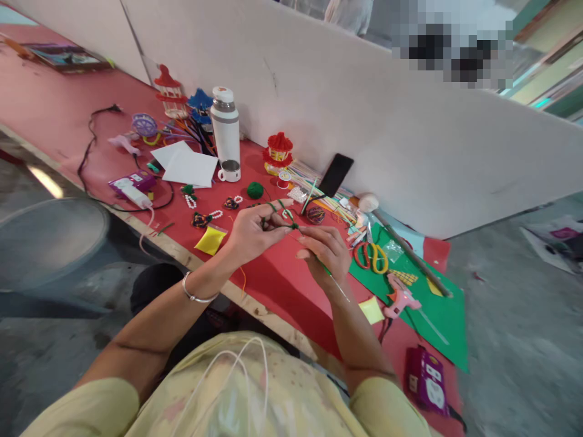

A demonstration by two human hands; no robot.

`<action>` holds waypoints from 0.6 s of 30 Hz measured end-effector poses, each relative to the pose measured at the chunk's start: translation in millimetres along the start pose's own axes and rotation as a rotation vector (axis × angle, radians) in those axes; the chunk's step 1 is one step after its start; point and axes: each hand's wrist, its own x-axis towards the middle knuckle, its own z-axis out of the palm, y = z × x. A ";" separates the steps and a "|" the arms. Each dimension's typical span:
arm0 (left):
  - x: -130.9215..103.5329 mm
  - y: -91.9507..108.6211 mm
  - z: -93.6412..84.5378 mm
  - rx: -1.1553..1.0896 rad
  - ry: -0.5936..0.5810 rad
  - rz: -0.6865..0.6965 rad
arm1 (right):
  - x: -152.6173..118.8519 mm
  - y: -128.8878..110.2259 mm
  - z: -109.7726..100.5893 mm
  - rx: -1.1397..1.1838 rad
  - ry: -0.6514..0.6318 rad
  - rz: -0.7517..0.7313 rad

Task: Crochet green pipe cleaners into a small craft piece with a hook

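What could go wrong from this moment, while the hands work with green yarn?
The thin tool in the right hand might slip and loosen the green yarn. That yarn, passing over the left hand, could tangle. If hot, the pink glue gun might mark the green sheet under it.

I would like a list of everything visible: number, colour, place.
table: 1, red, centre
tub: 1, grey, left
flask: 1, white, back
phone: 1, black, back
ornaments: 3, red or blue, back
yarn balls: 2, green and multicoloured, centre
papers: 2+, white, left
sheet: 1, green, right
scissors: count unclear, red and yellow handles, on sheet
glue gun: 1+, pink, right
boxes: 2, purple, both sides
packets: 2, yellow, both sides
small pieces: uncounted, mixed, throughout
slim tool: 1, part green, held
hands: 2, bare, holding green yarn
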 end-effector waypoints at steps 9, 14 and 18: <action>-1.7 -3.5 6.5 -0.165 0.008 -0.070 | -3.4 1.0 6.7 -0.003 0.094 -0.042; -2.5 -5.8 7.7 -0.282 -0.039 -0.157 | -3.6 0.1 8.1 0.001 0.095 -0.056; -5.0 -0.4 8.7 -0.167 0.001 -0.072 | -5.0 1.3 7.9 -0.025 0.092 -0.057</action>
